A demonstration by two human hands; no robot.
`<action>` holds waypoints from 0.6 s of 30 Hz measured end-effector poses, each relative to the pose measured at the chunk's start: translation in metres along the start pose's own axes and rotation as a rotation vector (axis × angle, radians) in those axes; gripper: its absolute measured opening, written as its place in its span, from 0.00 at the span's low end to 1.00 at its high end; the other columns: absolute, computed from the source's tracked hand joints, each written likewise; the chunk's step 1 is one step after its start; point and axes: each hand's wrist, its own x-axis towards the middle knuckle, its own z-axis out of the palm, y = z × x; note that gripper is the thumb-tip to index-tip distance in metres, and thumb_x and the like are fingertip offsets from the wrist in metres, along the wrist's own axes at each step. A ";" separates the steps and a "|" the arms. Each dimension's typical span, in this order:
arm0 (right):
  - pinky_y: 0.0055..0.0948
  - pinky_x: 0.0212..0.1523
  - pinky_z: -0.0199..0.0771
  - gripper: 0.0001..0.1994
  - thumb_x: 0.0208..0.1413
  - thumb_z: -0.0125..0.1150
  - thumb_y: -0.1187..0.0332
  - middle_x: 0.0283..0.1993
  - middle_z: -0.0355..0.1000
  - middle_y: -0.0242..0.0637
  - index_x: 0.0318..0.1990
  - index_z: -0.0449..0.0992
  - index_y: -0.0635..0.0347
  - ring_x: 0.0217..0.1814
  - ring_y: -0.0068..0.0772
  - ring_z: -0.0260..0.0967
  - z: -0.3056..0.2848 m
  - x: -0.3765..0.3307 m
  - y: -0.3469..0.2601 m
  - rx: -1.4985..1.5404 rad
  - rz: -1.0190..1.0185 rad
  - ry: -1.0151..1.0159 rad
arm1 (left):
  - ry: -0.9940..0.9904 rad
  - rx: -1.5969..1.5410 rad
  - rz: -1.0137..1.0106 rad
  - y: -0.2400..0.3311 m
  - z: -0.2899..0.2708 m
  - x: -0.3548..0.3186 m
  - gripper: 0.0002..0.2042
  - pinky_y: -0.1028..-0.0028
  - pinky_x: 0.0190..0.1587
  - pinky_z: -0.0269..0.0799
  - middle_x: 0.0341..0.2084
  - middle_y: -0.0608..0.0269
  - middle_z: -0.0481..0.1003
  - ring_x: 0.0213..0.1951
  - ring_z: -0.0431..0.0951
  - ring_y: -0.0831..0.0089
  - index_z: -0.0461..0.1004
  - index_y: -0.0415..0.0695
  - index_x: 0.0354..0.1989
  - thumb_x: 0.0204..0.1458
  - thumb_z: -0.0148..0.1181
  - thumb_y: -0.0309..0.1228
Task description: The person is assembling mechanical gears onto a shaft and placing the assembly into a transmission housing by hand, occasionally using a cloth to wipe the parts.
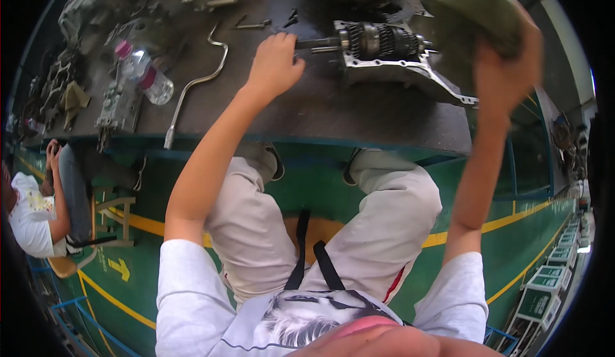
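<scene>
A gearbox shaft assembly (378,40) with several toothed gears lies in an open metal gearbox housing (384,69) at the table's right. Its long bare shaft (318,43) points left. My left hand (274,64) is closed around the left end of that shaft, its fingertips partly hidden there. Raised at the far right, my right hand (509,69) grips an olive-grey rag (471,14), smeared by motion. The rag hangs beside the right end of the housing and covers part of what lies behind it.
On the dark table (288,110) lie a bent metal wrench (221,59), small bolts (253,24) and a water bottle (146,74) with a pink cap. Metal castings (122,104) crowd the left side. At far left another person (38,210) sits on a stool.
</scene>
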 end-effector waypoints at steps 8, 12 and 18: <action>0.43 0.50 0.66 0.36 0.36 0.61 0.33 0.43 0.74 0.48 0.42 0.76 0.57 0.47 0.48 0.71 0.147 -0.086 0.025 0.052 0.245 -0.849 | -0.015 -0.079 0.004 -0.029 0.019 -0.009 0.23 0.63 0.57 0.63 0.49 0.43 0.70 0.53 0.69 0.51 0.68 0.34 0.51 0.44 0.60 0.26; 0.43 0.58 0.55 0.41 0.38 0.53 0.28 0.44 0.74 0.46 0.43 0.76 0.62 0.53 0.47 0.68 0.148 -0.070 0.031 0.048 0.254 -1.029 | 0.009 -0.048 0.026 -0.022 0.016 0.000 0.20 0.60 0.52 0.63 0.43 0.46 0.70 0.48 0.69 0.49 0.66 0.33 0.49 0.45 0.57 0.22; 0.50 0.59 0.54 0.31 0.34 0.63 0.40 0.38 0.74 0.42 0.37 0.76 0.58 0.49 0.46 0.68 0.121 -0.101 0.025 0.026 0.061 -0.528 | -0.042 0.064 0.077 -0.009 0.028 0.008 0.22 0.60 0.54 0.60 0.46 0.47 0.69 0.51 0.67 0.50 0.64 0.34 0.52 0.46 0.56 0.24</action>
